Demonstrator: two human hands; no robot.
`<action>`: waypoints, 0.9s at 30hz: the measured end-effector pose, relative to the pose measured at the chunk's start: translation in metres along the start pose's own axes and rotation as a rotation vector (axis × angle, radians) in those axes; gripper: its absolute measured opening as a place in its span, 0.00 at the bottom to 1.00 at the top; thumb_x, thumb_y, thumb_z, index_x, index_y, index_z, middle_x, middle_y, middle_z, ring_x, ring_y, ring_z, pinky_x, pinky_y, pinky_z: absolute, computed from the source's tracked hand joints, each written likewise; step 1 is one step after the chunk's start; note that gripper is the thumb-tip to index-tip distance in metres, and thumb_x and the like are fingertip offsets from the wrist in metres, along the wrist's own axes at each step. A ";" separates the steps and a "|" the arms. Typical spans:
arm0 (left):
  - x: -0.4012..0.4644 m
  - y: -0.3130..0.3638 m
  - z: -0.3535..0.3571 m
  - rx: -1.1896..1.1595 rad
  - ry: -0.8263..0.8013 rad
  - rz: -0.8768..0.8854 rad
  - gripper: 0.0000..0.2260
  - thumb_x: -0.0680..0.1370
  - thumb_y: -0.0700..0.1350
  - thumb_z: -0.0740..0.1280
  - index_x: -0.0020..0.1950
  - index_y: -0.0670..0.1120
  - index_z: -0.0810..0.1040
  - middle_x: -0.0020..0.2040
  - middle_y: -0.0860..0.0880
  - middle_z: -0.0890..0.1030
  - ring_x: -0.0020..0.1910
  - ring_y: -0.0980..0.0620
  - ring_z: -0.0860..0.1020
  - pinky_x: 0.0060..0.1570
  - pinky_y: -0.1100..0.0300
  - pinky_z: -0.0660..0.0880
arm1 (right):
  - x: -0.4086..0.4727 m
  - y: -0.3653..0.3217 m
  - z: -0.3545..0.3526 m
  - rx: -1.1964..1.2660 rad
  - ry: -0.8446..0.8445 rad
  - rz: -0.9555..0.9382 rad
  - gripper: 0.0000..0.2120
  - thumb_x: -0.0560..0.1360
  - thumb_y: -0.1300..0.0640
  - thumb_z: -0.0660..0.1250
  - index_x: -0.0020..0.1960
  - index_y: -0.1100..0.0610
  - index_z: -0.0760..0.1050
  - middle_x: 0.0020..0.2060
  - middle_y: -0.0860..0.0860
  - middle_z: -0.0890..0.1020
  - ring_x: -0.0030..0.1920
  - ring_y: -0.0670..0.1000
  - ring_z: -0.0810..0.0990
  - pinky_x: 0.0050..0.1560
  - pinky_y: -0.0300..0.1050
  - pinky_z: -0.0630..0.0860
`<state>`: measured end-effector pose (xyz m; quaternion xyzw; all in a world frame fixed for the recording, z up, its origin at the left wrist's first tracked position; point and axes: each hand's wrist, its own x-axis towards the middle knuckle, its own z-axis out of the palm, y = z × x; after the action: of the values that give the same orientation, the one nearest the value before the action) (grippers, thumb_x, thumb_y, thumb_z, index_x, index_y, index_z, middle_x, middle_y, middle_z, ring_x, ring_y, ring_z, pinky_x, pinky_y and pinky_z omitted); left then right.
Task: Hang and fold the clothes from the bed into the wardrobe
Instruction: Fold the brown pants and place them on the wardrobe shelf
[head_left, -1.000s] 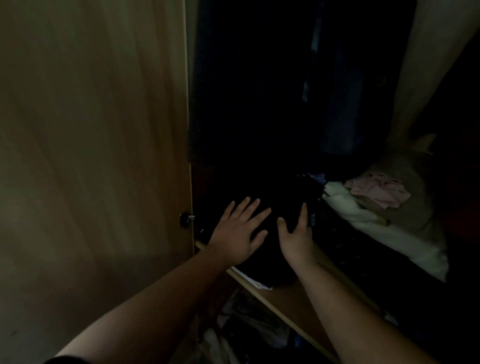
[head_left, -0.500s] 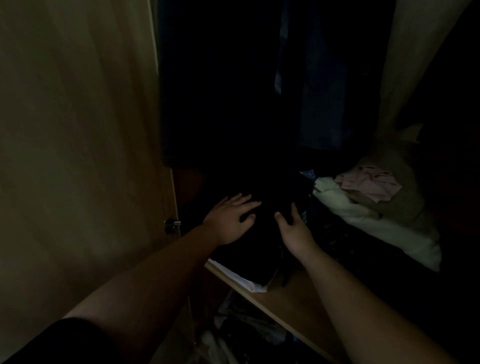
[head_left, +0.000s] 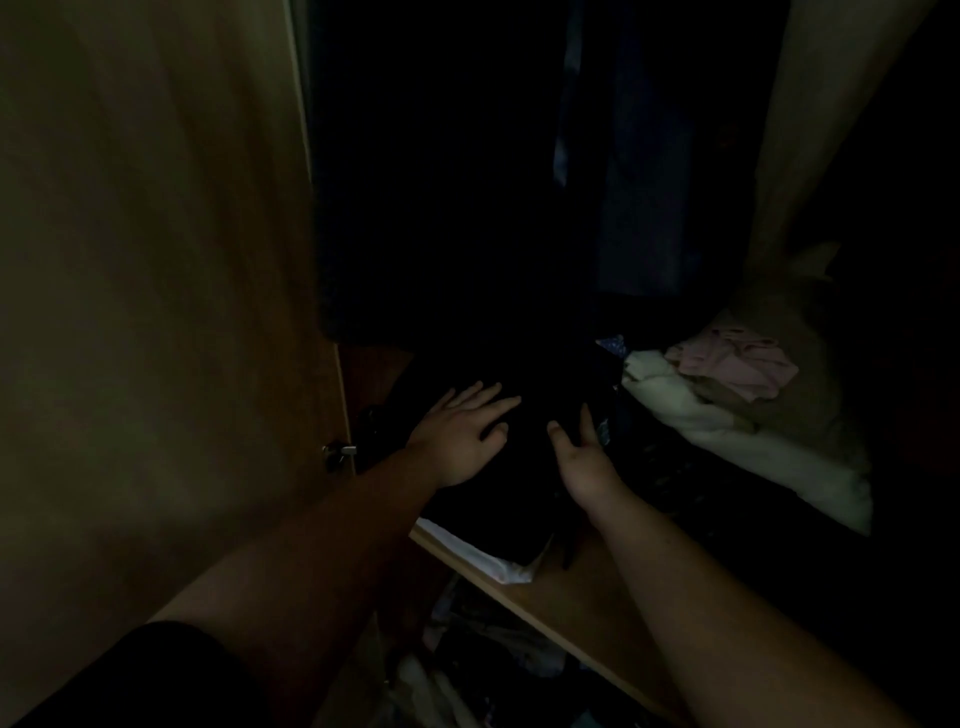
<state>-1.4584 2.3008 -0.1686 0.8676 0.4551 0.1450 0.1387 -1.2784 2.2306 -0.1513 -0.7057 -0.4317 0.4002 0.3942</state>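
Both flat, spread hands, left hand (head_left: 462, 441) and right hand (head_left: 584, 460), press the dark folded garment (head_left: 498, 499) onto the wardrobe shelf (head_left: 587, 597) (pale clothes (head_left: 727, 431) at three o'clock), apparently to settle it.

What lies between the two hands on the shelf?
In the head view, only dark folded clothing lies between the left hand and the right hand.

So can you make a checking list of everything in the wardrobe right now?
Surface: wooden shelf, front part bare.
Job's things: dark folded pile on the shelf; dark clothes hang above.
Clutter: white cloth and pink cloth to the right; more clothes below the shelf.
Grippers: left hand flat on the pile; right hand at its right side, fingers straight.
Cables: nothing seen.
Surroundings: wardrobe door on the left with a knob; very dim.
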 end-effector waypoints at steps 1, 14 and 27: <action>-0.004 0.001 0.000 0.013 0.017 0.008 0.22 0.84 0.57 0.51 0.79 0.63 0.54 0.81 0.55 0.52 0.79 0.56 0.47 0.76 0.57 0.41 | -0.006 0.000 -0.001 0.013 0.006 0.001 0.33 0.82 0.43 0.58 0.81 0.41 0.43 0.77 0.55 0.63 0.72 0.60 0.68 0.67 0.49 0.67; -0.058 0.015 -0.027 0.027 0.085 0.113 0.26 0.84 0.58 0.53 0.81 0.59 0.48 0.82 0.52 0.47 0.80 0.52 0.43 0.77 0.54 0.38 | -0.070 -0.002 -0.005 0.067 0.173 -0.181 0.26 0.84 0.52 0.57 0.80 0.48 0.54 0.72 0.50 0.68 0.70 0.49 0.67 0.63 0.38 0.62; -0.169 0.086 -0.007 0.128 -0.157 0.097 0.30 0.82 0.63 0.49 0.79 0.61 0.36 0.81 0.52 0.38 0.79 0.49 0.35 0.77 0.46 0.38 | -0.215 0.066 -0.007 -0.780 0.444 -0.215 0.37 0.76 0.36 0.42 0.81 0.52 0.53 0.79 0.55 0.58 0.79 0.58 0.50 0.73 0.44 0.42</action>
<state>-1.4885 2.1145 -0.1511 0.9043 0.4087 0.0539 0.1109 -1.3185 2.0096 -0.1598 -0.8213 -0.5258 0.0039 0.2215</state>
